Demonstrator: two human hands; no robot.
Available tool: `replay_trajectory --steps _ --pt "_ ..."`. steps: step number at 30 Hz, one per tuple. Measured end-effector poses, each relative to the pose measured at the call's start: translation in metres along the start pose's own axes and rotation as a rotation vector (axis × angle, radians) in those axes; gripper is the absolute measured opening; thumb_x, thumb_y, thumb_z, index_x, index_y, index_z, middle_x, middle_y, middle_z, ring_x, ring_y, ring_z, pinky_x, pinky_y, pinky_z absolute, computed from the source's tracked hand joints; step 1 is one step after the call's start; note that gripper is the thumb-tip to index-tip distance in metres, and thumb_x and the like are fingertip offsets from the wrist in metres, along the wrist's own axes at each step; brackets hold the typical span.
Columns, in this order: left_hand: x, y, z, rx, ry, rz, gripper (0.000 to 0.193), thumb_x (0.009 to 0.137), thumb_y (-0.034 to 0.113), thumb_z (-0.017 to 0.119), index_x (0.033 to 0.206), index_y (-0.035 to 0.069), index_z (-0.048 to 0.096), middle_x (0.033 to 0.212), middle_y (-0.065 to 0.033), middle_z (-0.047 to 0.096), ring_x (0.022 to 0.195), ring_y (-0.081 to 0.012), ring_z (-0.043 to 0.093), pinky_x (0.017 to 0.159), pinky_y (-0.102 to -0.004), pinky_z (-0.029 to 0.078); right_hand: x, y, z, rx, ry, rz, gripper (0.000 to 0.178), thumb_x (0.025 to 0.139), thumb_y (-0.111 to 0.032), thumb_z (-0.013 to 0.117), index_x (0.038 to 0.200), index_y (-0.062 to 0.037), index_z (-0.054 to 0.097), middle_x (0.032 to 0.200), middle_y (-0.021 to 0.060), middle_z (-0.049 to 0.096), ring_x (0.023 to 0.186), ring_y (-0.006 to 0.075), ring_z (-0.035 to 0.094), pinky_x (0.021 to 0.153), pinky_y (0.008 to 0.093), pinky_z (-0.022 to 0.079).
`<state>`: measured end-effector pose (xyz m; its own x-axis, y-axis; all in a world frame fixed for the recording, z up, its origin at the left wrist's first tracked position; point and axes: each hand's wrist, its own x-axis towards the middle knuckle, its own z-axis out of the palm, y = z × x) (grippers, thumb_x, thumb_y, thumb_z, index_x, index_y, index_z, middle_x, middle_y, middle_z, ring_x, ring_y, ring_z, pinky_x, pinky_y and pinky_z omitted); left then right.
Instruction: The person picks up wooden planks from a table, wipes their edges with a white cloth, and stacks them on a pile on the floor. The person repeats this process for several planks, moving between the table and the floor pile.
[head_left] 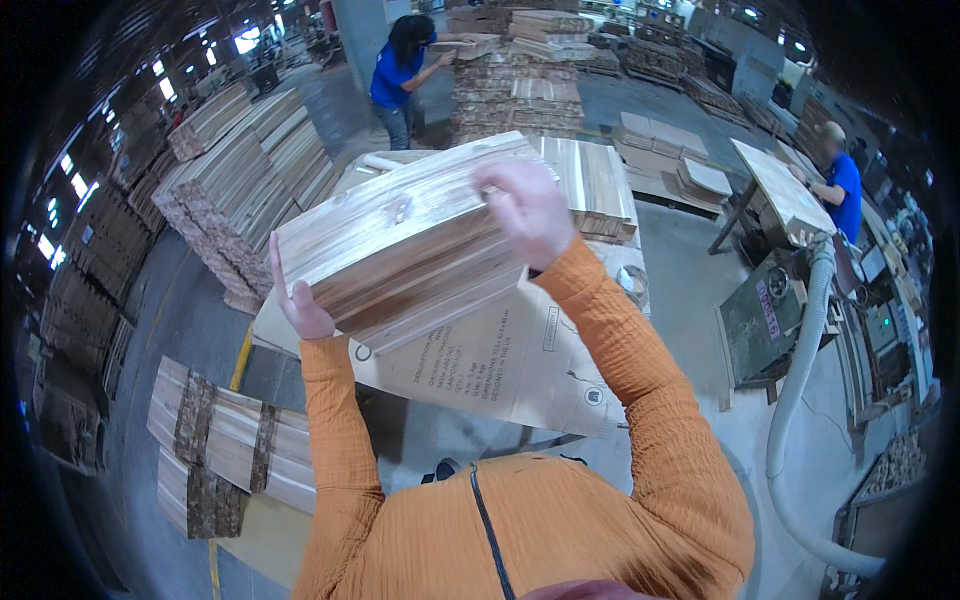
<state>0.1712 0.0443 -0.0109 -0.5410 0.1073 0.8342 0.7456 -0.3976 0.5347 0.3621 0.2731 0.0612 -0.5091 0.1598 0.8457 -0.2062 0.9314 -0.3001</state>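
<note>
Room, left to right: dark board piles [85, 270] along the far left, shapes hard to read that close to the rim. Then a tall stack of pale boards [245, 170] on the grey floor [670, 275], rough edges facing me. Nearer, lower left: long planks [225, 420] with dark rough strips across them. Yellow line [242, 360] on the floor just beside.

Center: my desk [612, 256], near side covered by a printed cardboard sheet [470, 365] that spreads toward me. The wood block [400, 215] is between my hands, over the cardboard, striped, in layers, turned so its right end sits farther from me. Can't tell if it rests fully on the sheet. Behind its right end, a second board pile [590, 185] on the desk. Beyond: a co-worker in blue [400, 75] at a high lumber stack [515, 95].

Right: flat panels [675, 160] low on the floor, another person in blue [845, 190] at a slanted worktop [780, 190], green machine [765, 315], pale hose [790, 430] curving down past it.

Hands: left hand [303, 305] upright at the block's left end, fingers straight, thumb apart, not clenched. Right hand [530, 210] over the right top edge, fingers curled, motion-blurred; can't tell if it grips the block or just touches it. Right forearm reaches farther out than the left.
</note>
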Motion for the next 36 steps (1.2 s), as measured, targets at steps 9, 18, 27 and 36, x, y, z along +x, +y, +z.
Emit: replay_trajectory --steps 9,18,27,36 --pt "0.002 0.004 0.004 0.025 -0.011 -0.053 0.072 0.085 0.047 0.038 0.135 -0.005 0.032 0.131 -0.0177 0.043 0.119 -0.025 0.043 0.101 -0.035 0.031 -0.002 0.072 -0.06 0.118 -0.104 0.207 0.015 0.082 -0.017 0.06 0.081 -0.0031 0.063 0.075 0.0084 0.06 0.069 0.0217 0.057 0.063 0.0289 0.044" --pt "-0.015 -0.052 -0.027 -0.136 -0.028 -0.225 0.068 0.087 0.045 0.036 0.134 -0.003 0.032 0.13 -0.0204 0.041 0.119 -0.0286 0.042 0.101 -0.0387 0.033 0.033 0.074 -0.068 -0.328 -0.476 0.106 0.018 0.078 -0.026 0.058 0.078 -0.0098 0.064 0.079 0.012 0.063 0.074 0.0301 0.061 0.065 0.04 0.048" --pt "-0.013 -0.044 -0.024 0.07 0.142 -0.227 0.069 0.087 0.05 0.038 0.135 0.0 0.033 0.133 -0.0206 0.037 0.119 -0.0311 0.039 0.099 -0.0395 0.033 0.058 0.048 -0.067 -0.565 -0.8 0.199 0.025 0.076 -0.023 0.056 0.084 -0.0012 0.065 0.084 0.017 0.065 0.081 0.0323 0.063 0.071 0.0412 0.049" --pt "-0.014 0.016 0.008 0.05 0.019 -0.127 0.068 0.088 0.05 0.035 0.136 0.0 0.032 0.135 -0.0197 0.036 0.119 -0.031 0.04 0.1 -0.0397 0.03 0.091 0.063 -0.058 -0.54 -1.154 0.222 0.021 0.067 -0.026 0.063 0.07 -0.0054 0.069 0.064 0.0084 0.064 0.062 0.0249 0.062 0.058 0.0388 0.047"
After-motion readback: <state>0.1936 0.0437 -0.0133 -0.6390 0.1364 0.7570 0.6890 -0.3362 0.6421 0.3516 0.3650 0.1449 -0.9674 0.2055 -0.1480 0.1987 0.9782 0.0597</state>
